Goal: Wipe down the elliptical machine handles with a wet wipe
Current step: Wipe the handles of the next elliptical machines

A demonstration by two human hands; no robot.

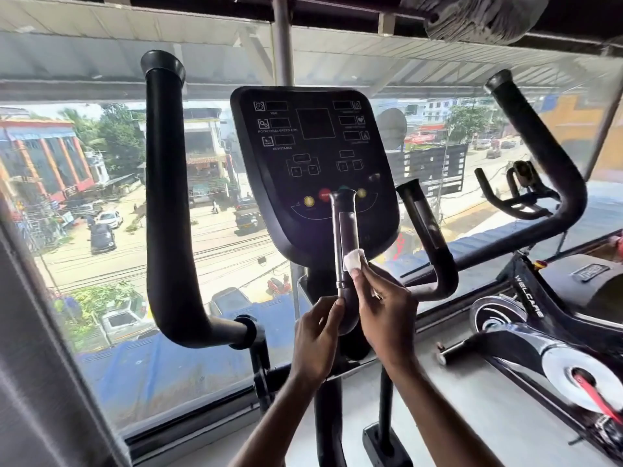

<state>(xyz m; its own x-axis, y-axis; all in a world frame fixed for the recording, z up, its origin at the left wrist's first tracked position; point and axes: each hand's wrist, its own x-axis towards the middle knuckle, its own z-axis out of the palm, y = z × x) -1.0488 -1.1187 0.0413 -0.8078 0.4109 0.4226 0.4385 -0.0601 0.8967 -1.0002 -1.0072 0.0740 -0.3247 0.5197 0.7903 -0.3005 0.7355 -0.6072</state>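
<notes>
Right hand (387, 308) pinches the wipe (354, 259) against the inner handle (345, 230), left hand (315, 335) grips its base: early days, I'd judge, with the other handles (165, 197) seemingly still to do.

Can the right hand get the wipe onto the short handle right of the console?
Probably yes: the right hand, pinching the wet wipe, is close beside that short right handle, with nothing between them.
</notes>
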